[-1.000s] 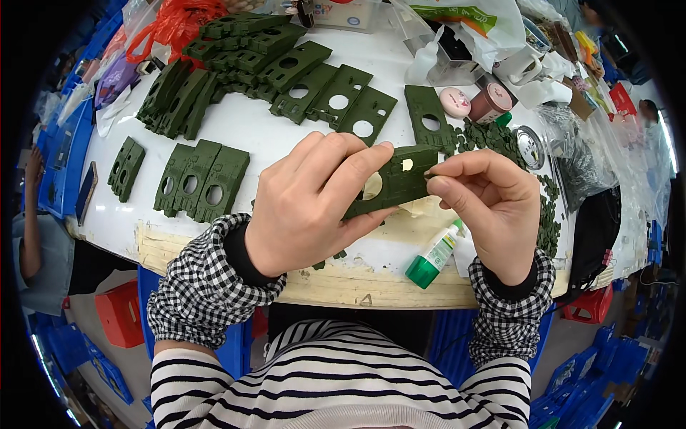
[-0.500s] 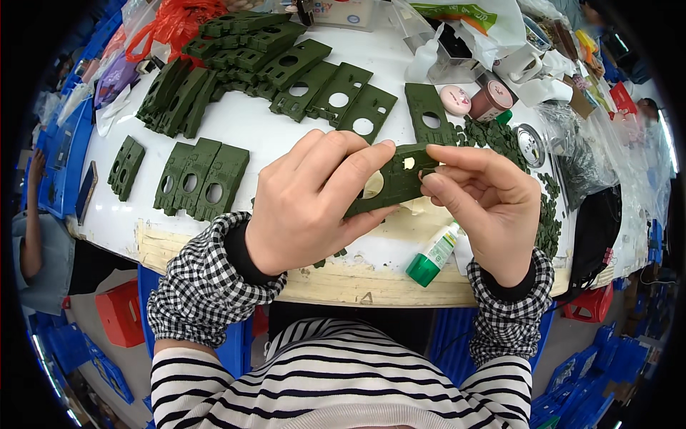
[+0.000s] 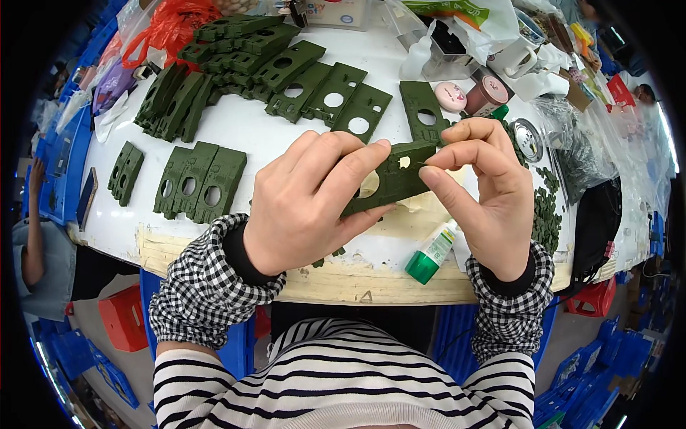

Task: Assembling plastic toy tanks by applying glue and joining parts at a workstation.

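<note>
My left hand [image 3: 304, 204] grips a dark green moulded plastic hull plate [image 3: 395, 182] by its left part, fingers over the top edge and thumb beneath. The plate has a large round hole and a smaller opening; it is tilted up above the table. Just off its right end is my right hand [image 3: 486, 196], thumb and forefinger drawn close in a pinch, other fingers curled. Whatever is in the pinch is too small to make out. Below lies a white glue bottle with a green cap [image 3: 431, 256].
Rows and stacks of similar green plates [image 3: 201, 182] cover the table's left and far side. Small green parts [image 3: 547, 214] lie at the right, near a pink-lidded jar [image 3: 488, 93], a round tin [image 3: 527, 139] and plastic bags [image 3: 564, 139]. A white squeeze bottle [image 3: 418, 57] stands farther back.
My right hand has drawn back slightly from the plate's right end, and its fingers have lifted a little. My left hand still holds the plate, nearly unmoved.
</note>
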The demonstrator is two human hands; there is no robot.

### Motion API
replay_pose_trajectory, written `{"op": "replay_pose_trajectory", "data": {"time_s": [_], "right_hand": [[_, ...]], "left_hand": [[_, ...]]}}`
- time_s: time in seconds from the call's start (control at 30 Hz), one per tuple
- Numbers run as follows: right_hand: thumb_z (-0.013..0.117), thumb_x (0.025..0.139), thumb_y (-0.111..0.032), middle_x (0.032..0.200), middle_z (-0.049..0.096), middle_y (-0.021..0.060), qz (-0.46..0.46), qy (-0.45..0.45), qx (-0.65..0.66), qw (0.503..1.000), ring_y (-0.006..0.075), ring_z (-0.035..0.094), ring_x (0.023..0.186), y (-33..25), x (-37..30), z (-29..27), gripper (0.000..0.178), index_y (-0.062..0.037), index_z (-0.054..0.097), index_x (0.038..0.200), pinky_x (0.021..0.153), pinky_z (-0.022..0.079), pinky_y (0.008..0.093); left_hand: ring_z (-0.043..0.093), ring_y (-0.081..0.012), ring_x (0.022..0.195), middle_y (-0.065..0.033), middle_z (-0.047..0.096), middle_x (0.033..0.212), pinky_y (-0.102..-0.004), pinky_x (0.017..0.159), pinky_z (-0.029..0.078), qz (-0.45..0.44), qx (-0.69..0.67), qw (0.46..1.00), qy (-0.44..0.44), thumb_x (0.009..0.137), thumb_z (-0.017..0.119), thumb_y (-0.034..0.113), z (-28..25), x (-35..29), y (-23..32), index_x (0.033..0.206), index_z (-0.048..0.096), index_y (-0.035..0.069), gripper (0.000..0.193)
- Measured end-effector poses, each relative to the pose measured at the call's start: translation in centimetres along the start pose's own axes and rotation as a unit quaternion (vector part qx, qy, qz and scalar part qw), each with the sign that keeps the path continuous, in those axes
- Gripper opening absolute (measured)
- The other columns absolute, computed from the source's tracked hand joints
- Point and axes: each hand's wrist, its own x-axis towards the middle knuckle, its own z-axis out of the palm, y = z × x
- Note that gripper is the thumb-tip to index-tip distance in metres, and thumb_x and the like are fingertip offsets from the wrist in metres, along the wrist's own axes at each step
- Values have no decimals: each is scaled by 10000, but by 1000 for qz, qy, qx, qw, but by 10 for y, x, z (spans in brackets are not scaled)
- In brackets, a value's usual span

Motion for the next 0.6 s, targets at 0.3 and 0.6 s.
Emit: {"op": "replay_pose_trajectory", "data": {"time_s": [0.3, 0.6], "right_hand": [[751, 759, -100, 1043, 570, 99, -7, 1, -6, 1000, 214, 534, 1007, 5, -2, 4, 104, -53, 711, 844, 897, 417, 332], [748, 754, -114, 1034, 580, 96, -8, 4, -11, 1000, 230, 531, 994, 9, -3, 8, 107, -58, 707, 834, 891, 417, 337]], "left_hand": [[615, -237, 774, -90, 635, 962, -323, 635, 519, 16, 10, 1000, -5, 585, 889, 143, 1, 0, 0, 1169, 643, 53, 640], [615, -234, 767, -84, 634, 953, -320, 630, 515, 24, 12, 1000, 3, 584, 888, 148, 3, 0, 0, 1167, 645, 56, 639]]}}
